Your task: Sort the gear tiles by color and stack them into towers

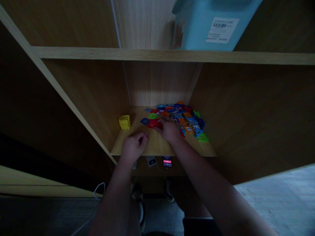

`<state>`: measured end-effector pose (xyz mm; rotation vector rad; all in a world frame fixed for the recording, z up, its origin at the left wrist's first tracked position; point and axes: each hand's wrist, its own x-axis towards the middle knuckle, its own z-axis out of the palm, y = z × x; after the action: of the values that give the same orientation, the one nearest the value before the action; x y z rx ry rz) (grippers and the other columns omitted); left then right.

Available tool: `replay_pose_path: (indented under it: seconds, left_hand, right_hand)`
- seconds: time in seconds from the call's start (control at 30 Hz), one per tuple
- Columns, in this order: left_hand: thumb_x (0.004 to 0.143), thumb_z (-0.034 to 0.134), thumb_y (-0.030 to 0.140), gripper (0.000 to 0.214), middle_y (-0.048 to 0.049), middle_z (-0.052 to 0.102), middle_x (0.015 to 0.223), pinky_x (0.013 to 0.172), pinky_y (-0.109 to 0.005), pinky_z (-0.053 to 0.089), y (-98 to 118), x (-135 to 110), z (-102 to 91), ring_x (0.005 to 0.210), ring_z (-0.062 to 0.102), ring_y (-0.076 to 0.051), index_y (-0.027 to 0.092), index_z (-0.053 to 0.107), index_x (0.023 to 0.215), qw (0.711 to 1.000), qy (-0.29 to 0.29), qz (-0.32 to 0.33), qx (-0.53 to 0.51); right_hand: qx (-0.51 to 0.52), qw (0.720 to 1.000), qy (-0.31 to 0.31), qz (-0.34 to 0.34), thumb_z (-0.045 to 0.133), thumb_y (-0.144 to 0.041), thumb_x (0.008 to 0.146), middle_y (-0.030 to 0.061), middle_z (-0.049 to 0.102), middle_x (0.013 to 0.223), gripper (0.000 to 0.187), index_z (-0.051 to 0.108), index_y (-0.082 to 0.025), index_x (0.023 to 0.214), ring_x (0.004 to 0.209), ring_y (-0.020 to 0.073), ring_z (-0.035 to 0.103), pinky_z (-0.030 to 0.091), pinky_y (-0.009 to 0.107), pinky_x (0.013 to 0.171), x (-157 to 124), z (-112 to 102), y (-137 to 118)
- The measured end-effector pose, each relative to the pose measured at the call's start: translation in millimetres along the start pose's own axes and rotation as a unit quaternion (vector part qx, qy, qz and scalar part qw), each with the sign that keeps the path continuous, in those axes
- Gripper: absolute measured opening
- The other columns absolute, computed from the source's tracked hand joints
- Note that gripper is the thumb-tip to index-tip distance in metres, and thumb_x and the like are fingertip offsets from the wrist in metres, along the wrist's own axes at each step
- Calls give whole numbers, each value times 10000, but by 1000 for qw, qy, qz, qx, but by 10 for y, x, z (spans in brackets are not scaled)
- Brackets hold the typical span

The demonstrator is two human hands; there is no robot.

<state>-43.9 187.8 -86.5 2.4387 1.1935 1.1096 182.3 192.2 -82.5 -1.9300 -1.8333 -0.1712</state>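
My right hand [168,129] lies over the edge of a heap of colourful interlocking plastic toy pieces [183,119], its fingertips on a red piece [154,124]. A blue piece [145,121] lies just left of that red one. My left hand [134,146] hovers nearer the shelf's front edge with its fingers curled, and anything inside them is hidden. Left of both hands stands a stack of yellow pieces [124,122], apart from the heap. The wooden shelf [152,142] bears all of these.
A light blue labelled storage box [209,26] stands on the shelf above, and wooden side walls enclose this compartment. Below the shelf's front edge are a phone with a lit screen [167,161] and a small dark device [152,161]. A white cable [98,191] hangs at lower left.
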Motion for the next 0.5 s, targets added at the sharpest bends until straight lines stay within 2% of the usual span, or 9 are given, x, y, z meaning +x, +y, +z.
replay_pose_path:
  seconds: [0.07, 0.13, 0.2, 0.23, 0.3, 0.37, 0.5]
  left_hand:
    - [1046, 556, 323, 262, -56, 719, 857, 812, -334, 497, -6, 28, 8, 854, 672, -221, 212, 662, 832, 999, -10, 44, 17]
    - [1033, 598, 315, 173, -114, 754, 1185, 1029, -414, 500, -15, 54, 34, 1148, 669, -284, 200, 722, 1069, 995, -31, 81, 39]
    - [1029, 629, 361, 326, -154, 646, 1480, 1148, -486, 455, -30, 71, 75, 1373, 575, -337, 184, 685, 1298, 992, -55, 83, 74]
    - [1034, 629, 396, 404, -166, 585, 1561, 1179, -512, 437, -40, 75, 99, 1443, 524, -355, 176, 653, 1372, 990, -68, 77, 93]
    - [1052, 603, 446, 500, -170, 534, 1617, 1225, -542, 399, -63, 76, 144, 1516, 458, -364, 170, 596, 1468, 986, -97, 67, 121]
    - [1066, 574, 463, 530, -157, 557, 1602, 1256, -545, 369, -81, 74, 172, 1531, 447, -351, 177, 564, 1513, 982, -119, 67, 134]
    - [1068, 556, 471, 513, -145, 606, 1546, 1248, -539, 391, -84, 73, 167, 1474, 504, -344, 192, 588, 1498, 980, -119, 65, 144]
  right_hand:
    - [-6, 1000, 3, -16, 646, -481, 998, 159, 664, 1408, 412, 717, -240, 1324, 1326, 367, 537, 383, 549, 1124, -9, 20, -14]
    - [-2, 999, 1, -41, 633, -441, 1005, 148, 640, 1460, 397, 700, -244, 1344, 1364, 369, 508, 314, 587, 1179, -17, 39, -36]
    - [12, 998, -9, -60, 631, -390, 1001, 134, 663, 1425, 318, 713, -240, 1270, 1341, 353, 524, 279, 588, 1203, -18, 49, -59]
    - [21, 997, -15, -66, 636, -370, 995, 129, 689, 1373, 269, 720, -234, 1211, 1310, 344, 542, 276, 581, 1205, -17, 51, -68]
    - [35, 996, -26, -78, 648, -344, 981, 117, 731, 1246, 179, 721, -225, 1093, 1244, 328, 572, 272, 562, 1207, -9, 51, -79]
    - [40, 995, -31, -89, 652, -328, 975, 109, 745, 1162, 135, 718, -221, 1024, 1203, 320, 582, 268, 547, 1207, 1, 53, -79]
    - [40, 993, -21, -106, 646, -298, 974, 109, 752, 1134, 134, 743, -216, 1018, 1178, 321, 585, 303, 514, 1174, 19, 70, -58]
